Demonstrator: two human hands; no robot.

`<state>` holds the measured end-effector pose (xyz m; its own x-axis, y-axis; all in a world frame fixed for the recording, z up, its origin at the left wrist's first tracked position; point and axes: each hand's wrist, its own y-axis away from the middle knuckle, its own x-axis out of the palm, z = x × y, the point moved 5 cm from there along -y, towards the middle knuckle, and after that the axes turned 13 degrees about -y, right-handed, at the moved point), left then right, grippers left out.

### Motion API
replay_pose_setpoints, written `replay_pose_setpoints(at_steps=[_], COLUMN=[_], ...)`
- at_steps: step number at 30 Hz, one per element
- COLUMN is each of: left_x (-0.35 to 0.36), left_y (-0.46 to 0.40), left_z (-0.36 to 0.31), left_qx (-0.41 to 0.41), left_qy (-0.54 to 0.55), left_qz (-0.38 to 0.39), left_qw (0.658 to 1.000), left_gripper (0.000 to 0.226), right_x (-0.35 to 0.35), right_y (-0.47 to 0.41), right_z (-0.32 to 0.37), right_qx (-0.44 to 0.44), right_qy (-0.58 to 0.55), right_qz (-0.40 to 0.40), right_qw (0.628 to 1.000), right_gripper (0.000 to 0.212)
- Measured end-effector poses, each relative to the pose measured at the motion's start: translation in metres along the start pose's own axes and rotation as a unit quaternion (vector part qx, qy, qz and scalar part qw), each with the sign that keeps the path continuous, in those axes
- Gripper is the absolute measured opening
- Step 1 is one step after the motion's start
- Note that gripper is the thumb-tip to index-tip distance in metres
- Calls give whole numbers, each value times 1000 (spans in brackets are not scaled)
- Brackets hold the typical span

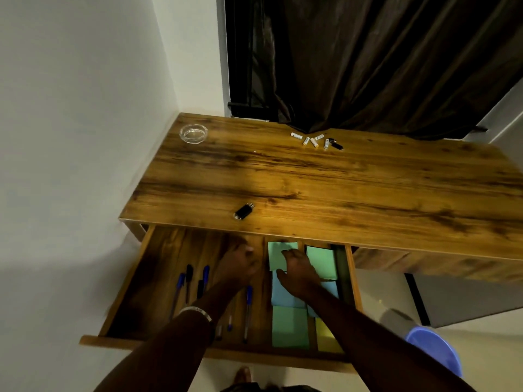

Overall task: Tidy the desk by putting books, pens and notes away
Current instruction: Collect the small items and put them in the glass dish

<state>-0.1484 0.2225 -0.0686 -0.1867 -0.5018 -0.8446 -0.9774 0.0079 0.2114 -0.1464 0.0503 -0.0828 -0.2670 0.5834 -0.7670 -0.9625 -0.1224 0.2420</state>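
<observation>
The desk drawer [133, 281] is pulled out below the wooden desk top [311, 176]. Several blue and black pens [188, 278] lie in its left half. Green, blue and yellow sticky notes [290, 326] fill the right half. My left hand [237, 263] is deep in the drawer's middle with its fingers curled; whether it holds anything is hidden. My right hand [300, 271] rests flat on the notes, fingertips on a pale green note [276, 254].
On the desk top lie a black USB stick [244, 210] near the front edge, several batteries [315, 140] at the back, and a glass ashtray [194, 133] in the back left corner. A dark curtain [368, 58] hangs behind. A blue bin [437, 350] stands at the lower right.
</observation>
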Motion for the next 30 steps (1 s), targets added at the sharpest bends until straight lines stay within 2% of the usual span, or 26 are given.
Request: replay_pose_setpoints(at_steps=[4,11,15,21,24,30], left_x=[-7,-27,-37,-45,-71,-92], left_y=[2,12,11,-22,-25,-43], left_z=[3,5,19,56,57,71], left_qx=[-6,-51,-73,-67,-70,-48], left_qy=[-35,1,16,17,19,-19], left_qz=[-6,-73,-99,-81,-76,-86], left_qw=[999,996,992,994,994,995], left_gripper=[48,44,43,50,52,52], right_x=[-9,-23,-27,-30,-27,-14], right_y=[0,1,-5,-24,-38,-62], right_z=[14,38,50,74,85,110], right_qx=[-26,-72,-80,-69,-52,-20], right_qy=[16,4,-6,15,23,20], right_qz=[-1,-21,-25,-41,-45,-42], right_qw=[1000,997,996,997,997,999], right_gripper=[59,52,56,56,54,68])
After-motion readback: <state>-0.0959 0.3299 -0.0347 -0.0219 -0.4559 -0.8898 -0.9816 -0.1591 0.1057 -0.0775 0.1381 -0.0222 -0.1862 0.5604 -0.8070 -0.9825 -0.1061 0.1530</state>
